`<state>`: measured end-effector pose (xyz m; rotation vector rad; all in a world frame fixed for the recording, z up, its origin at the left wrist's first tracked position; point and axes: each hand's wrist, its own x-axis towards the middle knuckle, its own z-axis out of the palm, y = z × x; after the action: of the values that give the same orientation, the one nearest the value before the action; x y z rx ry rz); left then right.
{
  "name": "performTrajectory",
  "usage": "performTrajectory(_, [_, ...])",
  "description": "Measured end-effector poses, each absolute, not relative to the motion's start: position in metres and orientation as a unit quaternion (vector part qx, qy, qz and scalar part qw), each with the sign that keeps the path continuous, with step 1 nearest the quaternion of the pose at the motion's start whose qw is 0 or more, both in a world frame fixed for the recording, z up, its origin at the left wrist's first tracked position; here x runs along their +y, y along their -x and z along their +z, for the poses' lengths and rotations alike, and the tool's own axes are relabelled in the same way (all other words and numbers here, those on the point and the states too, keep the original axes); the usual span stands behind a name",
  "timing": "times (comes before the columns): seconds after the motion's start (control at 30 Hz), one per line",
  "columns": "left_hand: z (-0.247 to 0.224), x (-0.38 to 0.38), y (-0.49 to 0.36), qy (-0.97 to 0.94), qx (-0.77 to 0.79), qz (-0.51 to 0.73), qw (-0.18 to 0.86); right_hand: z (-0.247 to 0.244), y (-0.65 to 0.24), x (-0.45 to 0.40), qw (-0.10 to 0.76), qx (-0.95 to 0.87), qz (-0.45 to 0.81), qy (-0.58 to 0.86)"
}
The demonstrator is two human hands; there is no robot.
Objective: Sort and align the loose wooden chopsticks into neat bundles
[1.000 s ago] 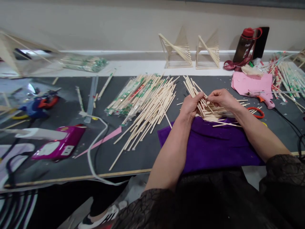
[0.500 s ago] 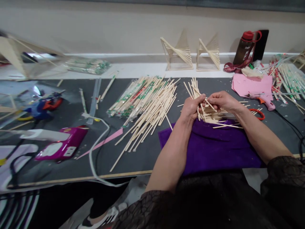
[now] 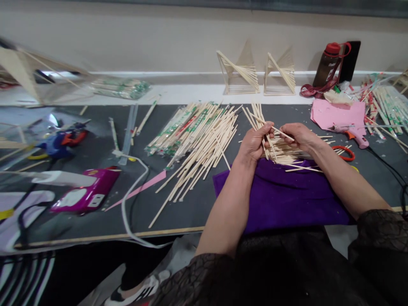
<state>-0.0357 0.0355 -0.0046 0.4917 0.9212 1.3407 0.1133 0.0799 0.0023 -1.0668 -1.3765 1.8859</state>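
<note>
Several wooden chopsticks (image 3: 257,114) fan upward out of my left hand (image 3: 256,141), which is closed round them. My right hand (image 3: 297,135) pinches the near end of a single chopstick (image 3: 283,134). That stick slants up to the left, crossing in front of the bunch near my left thumb. Beneath both hands a loose pile of chopsticks (image 3: 282,152) lies over the far edge of a folded purple cloth (image 3: 287,195). Orange scissor handles (image 3: 346,153) stick out beside my right wrist, their blades largely covered.
Left of my arm lie loose chopsticks (image 3: 204,146) and wrapped ones (image 3: 178,127). Two twisted stick models (image 3: 242,72) stand at the wall. On the right are a pink glue gun (image 3: 355,132), pink paper (image 3: 338,112) and a bottle (image 3: 327,66). A magenta device (image 3: 87,191) with a cable is at left.
The single chopstick in my right hand now reaches further up-left across the bunch. My right hand has shifted slightly right; my left hand keeps its grip, slightly further left.
</note>
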Motion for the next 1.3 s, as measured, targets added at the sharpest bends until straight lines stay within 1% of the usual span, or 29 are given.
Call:
performTrajectory(0.07, [-0.004, 0.037, 0.039, -0.184, 0.389, 0.619, 0.657, 0.004, -0.117, 0.087, 0.327, -0.446, 0.719, 0.420])
performTrajectory(0.17, [-0.004, 0.038, 0.044, -0.135, 0.368, 0.637, 0.664, 0.007, -0.125, 0.097, 0.391, -0.371, 0.734, 0.413])
performTrajectory(0.27, [-0.005, 0.039, 0.047, -0.111, 0.348, 0.646, 0.670, 0.007, -0.129, 0.099, 0.421, -0.380, 0.723, 0.394])
performTrajectory(0.37, [-0.006, 0.039, 0.047, -0.108, 0.326, 0.645, 0.683, 0.001, -0.128, 0.096, 0.428, -0.425, 0.704, 0.376])
performTrajectory(0.53, [-0.006, 0.040, 0.047, -0.106, 0.320, 0.653, 0.678, -0.004, -0.125, 0.091, 0.419, -0.480, 0.690, 0.343])
performTrajectory(0.73, [-0.010, 0.042, 0.046, -0.098, 0.318, 0.663, 0.671, 0.000, -0.122, 0.085, 0.402, -0.508, 0.679, 0.346])
performTrajectory(0.9, [-0.016, 0.044, 0.042, -0.108, 0.310, 0.658, 0.678, 0.004, -0.115, 0.073, 0.376, -0.570, 0.646, 0.342])
performTrajectory(1.03, [-0.017, 0.045, 0.038, -0.115, 0.303, 0.668, 0.670, 0.004, -0.110, 0.065, 0.348, -0.640, 0.598, 0.334])
performTrajectory(1.3, [-0.017, 0.045, 0.036, -0.120, 0.325, 0.675, 0.652, -0.001, -0.103, 0.061, 0.295, -0.739, 0.431, 0.426])
